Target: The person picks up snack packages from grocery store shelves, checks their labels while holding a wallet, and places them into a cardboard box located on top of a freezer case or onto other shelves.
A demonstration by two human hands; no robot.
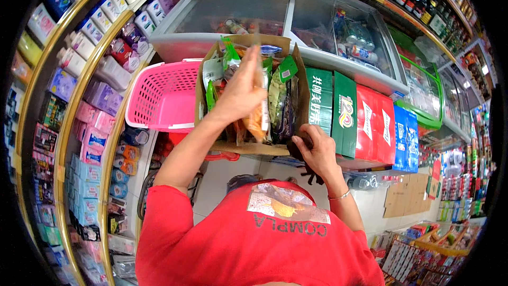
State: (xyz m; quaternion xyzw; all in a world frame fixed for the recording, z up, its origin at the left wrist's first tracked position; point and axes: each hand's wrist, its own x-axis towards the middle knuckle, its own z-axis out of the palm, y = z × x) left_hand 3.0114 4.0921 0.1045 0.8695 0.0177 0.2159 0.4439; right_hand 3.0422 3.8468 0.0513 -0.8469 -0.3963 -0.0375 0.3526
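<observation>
In front of me stands an open cardboard box (pixel 251 149) filled with snack packets, among them a green-topped bag (pixel 274 95). My left hand (pixel 243 92) is over the box, fingers straight and pointing away from me. It holds an orange-filled snack packet (pixel 256 122) on edge; both are blurred, and the grip is partly hidden. Near the box's front right corner, my right hand (pixel 320 152) has its thumb and fingers curled around a dark item (pixel 298 149). What that item is cannot be made out.
A pink plastic basket (pixel 166 113) adjoins the box on the left. Green cartons (pixel 344 115), a red Budweiser carton (pixel 375 121) and a blue carton (pixel 405 139) line the right. Behind is a glass-topped chest freezer (pixel 246 2). Stocked shelves (pixel 104 123) rise at left.
</observation>
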